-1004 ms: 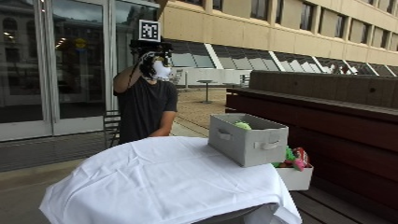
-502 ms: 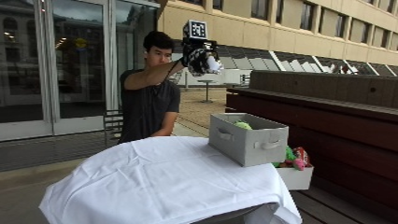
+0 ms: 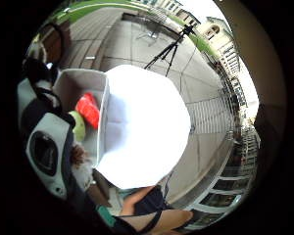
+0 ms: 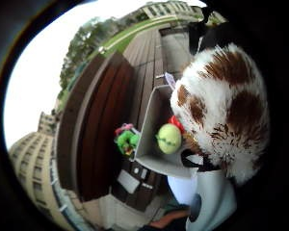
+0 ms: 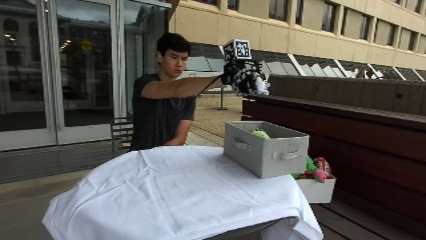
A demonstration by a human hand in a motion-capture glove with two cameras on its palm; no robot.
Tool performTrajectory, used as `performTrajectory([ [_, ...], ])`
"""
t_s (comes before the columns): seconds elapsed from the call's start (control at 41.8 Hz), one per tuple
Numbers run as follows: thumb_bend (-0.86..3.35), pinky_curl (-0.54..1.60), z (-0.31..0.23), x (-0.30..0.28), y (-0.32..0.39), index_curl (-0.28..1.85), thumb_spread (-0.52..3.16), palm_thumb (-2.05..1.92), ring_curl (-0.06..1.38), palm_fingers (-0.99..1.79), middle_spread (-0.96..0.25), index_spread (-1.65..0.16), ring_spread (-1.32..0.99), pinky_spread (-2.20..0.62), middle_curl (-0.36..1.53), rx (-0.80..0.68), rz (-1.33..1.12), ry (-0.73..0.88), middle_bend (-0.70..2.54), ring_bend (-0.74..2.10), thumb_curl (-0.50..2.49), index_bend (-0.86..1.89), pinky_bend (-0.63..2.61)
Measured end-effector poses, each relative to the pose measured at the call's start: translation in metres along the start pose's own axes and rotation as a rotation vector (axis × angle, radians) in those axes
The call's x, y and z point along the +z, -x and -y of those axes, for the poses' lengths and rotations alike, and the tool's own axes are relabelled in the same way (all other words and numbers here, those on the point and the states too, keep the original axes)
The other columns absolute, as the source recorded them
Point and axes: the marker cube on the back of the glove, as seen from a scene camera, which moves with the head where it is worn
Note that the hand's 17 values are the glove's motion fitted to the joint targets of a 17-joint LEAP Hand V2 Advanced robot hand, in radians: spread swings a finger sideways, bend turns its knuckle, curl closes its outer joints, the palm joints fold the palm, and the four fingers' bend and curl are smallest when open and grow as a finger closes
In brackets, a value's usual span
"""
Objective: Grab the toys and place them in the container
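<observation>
My gloved right hand (image 5: 238, 74) grips a white plush toy with brown patches (image 5: 253, 80), held high in the air above the grey fabric container (image 5: 265, 148). That plush (image 4: 221, 106) fills much of the thumb side palm view. The container stands at the far right corner of the white-clothed table (image 5: 166, 195). Inside it lie a yellow-green toy (image 5: 259, 133) and a red toy (image 3: 89, 110); the green one (image 4: 169, 138) shows beside the red one below my palm.
A small white box (image 5: 317, 189) with green and pink toys (image 5: 313, 167) sits past the table's right edge, beside a dark wooden bench wall (image 5: 373, 135). A tripod (image 3: 169, 46) stands on the paving beyond the table.
My hand has swung with the plush from in front of the person's head out to the right, and is now over the container.
</observation>
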Motion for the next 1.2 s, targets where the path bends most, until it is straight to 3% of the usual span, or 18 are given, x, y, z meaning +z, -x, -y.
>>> performTrajectory([
  [0.407, 0.1, 0.4, 0.013, 0.066, 0.036, -0.01, 0.78, 0.71, 0.47, 0.88, -0.48, -0.4, -0.45, -0.46, 0.74, -0.045, 0.05, 0.054, 0.18, 1.09, 1.02, 0.09, 0.98],
  [0.574, 0.09, 0.41, 0.009, 0.088, 0.044, -0.01, 0.82, 0.7, 0.47, 0.81, -0.44, -0.4, -0.45, -0.46, 0.73, -0.099, 0.123, 0.222, 0.15, 1.1, 1.02, 0.09, 1.01],
  [0.598, -0.08, 0.45, 0.007, 0.088, 0.045, -0.06, 0.94, 0.43, 0.46, 0.43, -0.33, -0.39, -0.39, -0.41, 0.69, -0.107, 0.131, 0.239, 0.02, 1.07, 0.9, -0.12, 1.16],
  [0.646, -0.12, 0.5, 0.007, 0.087, 0.039, -0.02, 0.98, 0.28, 0.51, 0.26, -0.26, -0.38, -0.35, -0.38, 0.7, -0.123, 0.121, 0.242, 0.07, 1.12, 0.83, -0.09, 1.27],
  [0.813, -0.14, 0.49, -0.007, 0.061, -0.046, 0.01, 0.97, -0.1, 0.42, -0.15, -0.06, -0.34, -0.18, -0.21, 0.62, -0.121, -0.041, 0.105, 0.16, 0.94, 0.64, 0.06, 1.4],
  [0.98, -0.13, 0.47, -0.038, 0.048, -0.13, 0.03, 0.96, -0.15, 0.36, -0.14, -0.01, -0.33, -0.08, -0.13, 0.55, -0.058, -0.13, 0.029, 0.15, 0.88, 0.51, 0.08, 1.44],
  [1.196, -0.11, 0.44, -0.062, 0.045, -0.216, 0.06, 0.95, -0.14, 0.34, -0.13, 0.02, -0.33, -0.02, -0.08, 0.5, 0.013, -0.142, 0.076, 0.17, 0.84, 0.4, 0.09, 1.45],
])
